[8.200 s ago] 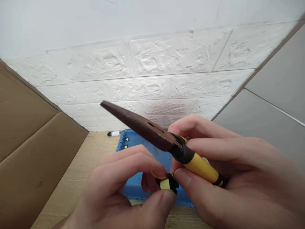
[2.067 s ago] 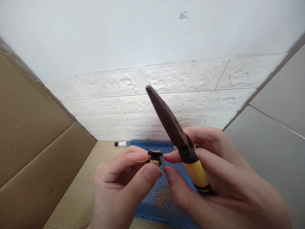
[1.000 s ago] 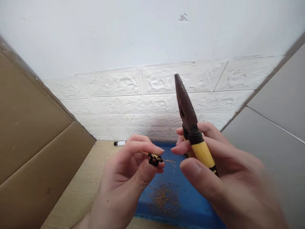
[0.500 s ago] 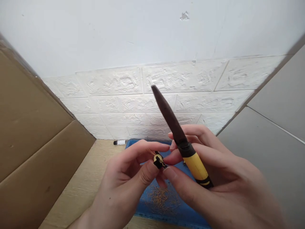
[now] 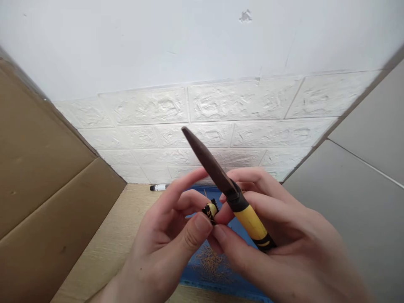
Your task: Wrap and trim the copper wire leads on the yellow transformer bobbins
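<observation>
A small black-and-yellow part with a row of pins, resembling a small transformer, sits between my hands. My left hand is closed, pinching it between thumb and fingers, with the index finger raised. My right hand is closed around a tool with a yellow-and-black handle and a tapered dark brown blade that points up and left. The right thumb and fingertips also touch the part's lower right side. A thin strand stands up just above the part. Fingers hide some of the part and the handle's lower end.
Below the hands lies a blue tray with a heap of thin copper-coloured wire clippings. A small black-capped tube lies beside the tray on the wooden surface. Cardboard stands left; a white brick-patterned wall is behind.
The tool's blade has swung left and down. My left index finger has lifted off the part, which has turned between the fingertips, showing more yellow and its pins.
</observation>
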The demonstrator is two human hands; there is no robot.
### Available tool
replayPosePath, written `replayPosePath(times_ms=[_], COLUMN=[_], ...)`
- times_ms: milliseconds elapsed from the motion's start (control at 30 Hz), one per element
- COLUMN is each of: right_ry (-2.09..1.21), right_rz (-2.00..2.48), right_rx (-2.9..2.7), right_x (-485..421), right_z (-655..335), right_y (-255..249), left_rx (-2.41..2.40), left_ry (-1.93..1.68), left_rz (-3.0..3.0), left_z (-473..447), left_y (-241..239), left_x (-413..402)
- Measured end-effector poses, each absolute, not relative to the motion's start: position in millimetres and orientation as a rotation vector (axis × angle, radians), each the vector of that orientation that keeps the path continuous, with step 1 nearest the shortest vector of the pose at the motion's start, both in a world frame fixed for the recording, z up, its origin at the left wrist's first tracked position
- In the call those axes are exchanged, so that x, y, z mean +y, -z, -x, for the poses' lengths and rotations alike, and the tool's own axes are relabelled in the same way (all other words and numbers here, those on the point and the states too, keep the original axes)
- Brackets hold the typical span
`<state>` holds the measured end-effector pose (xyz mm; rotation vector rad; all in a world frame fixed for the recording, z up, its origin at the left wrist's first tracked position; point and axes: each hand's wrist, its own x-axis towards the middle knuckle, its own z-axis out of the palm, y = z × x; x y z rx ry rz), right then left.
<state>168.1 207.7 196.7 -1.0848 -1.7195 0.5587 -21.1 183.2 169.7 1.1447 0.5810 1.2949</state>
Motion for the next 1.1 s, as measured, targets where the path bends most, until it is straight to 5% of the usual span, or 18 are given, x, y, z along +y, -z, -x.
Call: replayPosePath(times_ms=[1100], right_ry=[-0.888], right_rz=[0.902], right_rx=[-1.81], right_x=[197], right_z=[-172], right_y=[-201], left_rx=[0.702], left_ry=[-1.366], left_rz=[-1.247], left_z=[17], left_y=[-180], left_x=[186])
